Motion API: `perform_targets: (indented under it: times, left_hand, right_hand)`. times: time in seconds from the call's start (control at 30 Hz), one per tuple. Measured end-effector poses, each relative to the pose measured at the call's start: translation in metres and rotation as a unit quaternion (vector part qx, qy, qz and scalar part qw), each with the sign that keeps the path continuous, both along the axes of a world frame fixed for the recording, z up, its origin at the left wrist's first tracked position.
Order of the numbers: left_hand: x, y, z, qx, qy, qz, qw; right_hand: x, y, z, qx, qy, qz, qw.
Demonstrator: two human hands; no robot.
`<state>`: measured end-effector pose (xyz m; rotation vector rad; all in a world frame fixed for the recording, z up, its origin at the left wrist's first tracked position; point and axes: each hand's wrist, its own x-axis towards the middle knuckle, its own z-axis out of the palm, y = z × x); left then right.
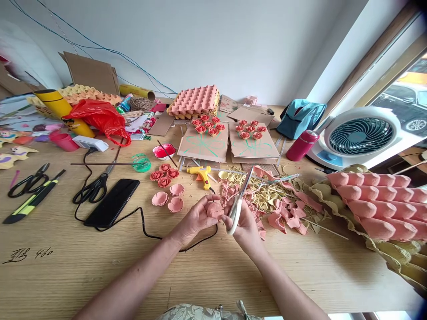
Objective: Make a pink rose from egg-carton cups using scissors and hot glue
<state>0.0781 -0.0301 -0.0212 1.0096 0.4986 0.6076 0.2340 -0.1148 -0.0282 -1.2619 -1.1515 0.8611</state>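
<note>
While the left hand (pixel 197 217), partly closed, pinched the pink carton cup (pixel 215 209) above the desk (pixel 110 275), well inside its near edge, the right hand (pixel 247 222), curled around the scissors (pixel 238 206), held their long axis just right of it, toward the far edge.

Matt, rough paper-pulp cup (pixel 215 209); smooth metal-bladed scissors (pixel 237 208).

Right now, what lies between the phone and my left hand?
In the head view, a black cable, then pink cups, between phone and left hand.
</note>
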Motion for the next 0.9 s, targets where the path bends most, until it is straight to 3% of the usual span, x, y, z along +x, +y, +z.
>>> perform_targets:
  times: [0.2, 0.33, 0.6, 0.9]
  left_hand:
    - [0.001, -0.001, -0.003, -0.04, -0.028, 0.036, 0.998]
    - [-0.001, 0.004, 0.001, -0.034, -0.028, 0.071, 0.997]
    - [-0.007, 0.013, 0.007, -0.036, -0.078, 0.118, 0.989]
    - [-0.011, 0.016, 0.012, -0.007, -0.063, 0.114, 0.991]
  right_hand:
    - [-0.001, -0.003, 0.003, 0.026, -0.074, -0.015, 0.997]
    - [0.004, -0.003, 0.003, -0.001, -0.121, -0.003, 0.993]
    - [0.012, 0.0, 0.01, -0.021, -0.314, 0.079, 0.946]
    - [0.013, -0.001, 0.012, 0.016, -0.373, 0.084, 0.924]
